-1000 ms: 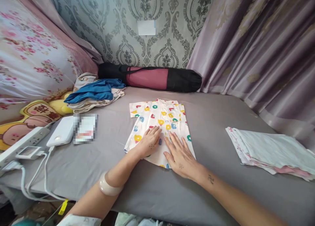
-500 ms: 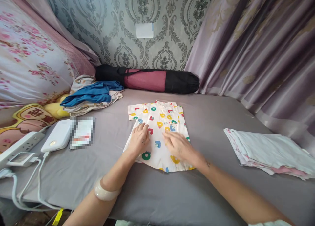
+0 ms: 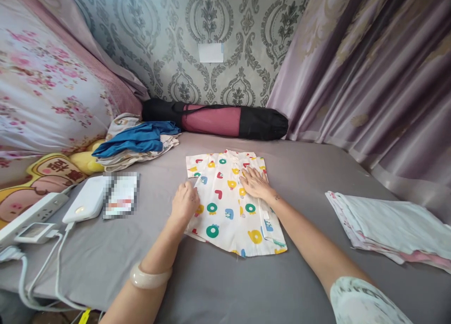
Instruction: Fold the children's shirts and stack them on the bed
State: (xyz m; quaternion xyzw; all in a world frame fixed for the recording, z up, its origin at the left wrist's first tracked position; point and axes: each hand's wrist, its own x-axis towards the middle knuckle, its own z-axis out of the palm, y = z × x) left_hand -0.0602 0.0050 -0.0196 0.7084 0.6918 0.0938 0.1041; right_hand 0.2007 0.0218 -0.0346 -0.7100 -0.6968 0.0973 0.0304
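Note:
A small white short-sleeved shirt (image 3: 229,227) with a colourful print lies spread out on the grey bed sheet, collar pointing away from me. At its left side edge, below the sleeve, my left hand (image 3: 185,201) is closed with curled fingers on the fabric; the fingertips are partly hidden. My right hand (image 3: 257,184) lies flat on the upper right of the shirt, fingers spread, palm down. Below that hand, part of the right front is turned over, showing a white inner side and a label (image 3: 266,215).
Folded pale cloths (image 3: 391,225) lie at right. At back left is a clothes pile with a blue garment (image 3: 137,138). A black and pink roll bag (image 3: 211,120) lies along the wall. A power strip (image 3: 35,216), a white device (image 3: 87,199) and cables are at left.
My left hand has moved left to the shirt's side edge and closed. My right hand has moved up and now rests flat. The right front's lower part is now turned over.

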